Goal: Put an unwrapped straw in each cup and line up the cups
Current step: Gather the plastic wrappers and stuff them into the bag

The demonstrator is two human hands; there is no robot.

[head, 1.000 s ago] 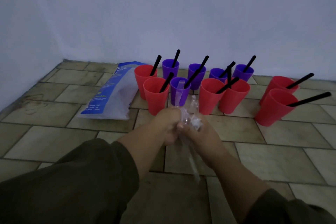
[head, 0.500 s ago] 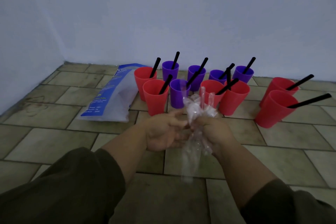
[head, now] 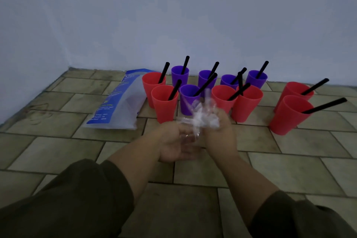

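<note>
Several red cups [head: 164,103] and purple cups [head: 188,100] stand in two loose rows by the wall, each with a black straw [head: 205,84] in it. Two more red cups [head: 287,115] with straws stand apart at the right. In front of the cups, my right hand [head: 220,135] grips a crumpled bunch of clear plastic wrappers [head: 202,117]. My left hand [head: 173,144] is palm up right beside it, fingers touching the lower end of the plastic. No bare straw shows in either hand.
A blue and white plastic bag [head: 117,106] lies flat on the tiled floor [head: 289,160], left of the cups. The white wall [head: 173,15] runs just behind the cups and meets another wall at the left corner.
The long hanging wrappers have been gathered up into a tighter bunch in my right hand. My left hand has turned palm up and loosened. Both hands have drifted slightly right and toward the cups.
</note>
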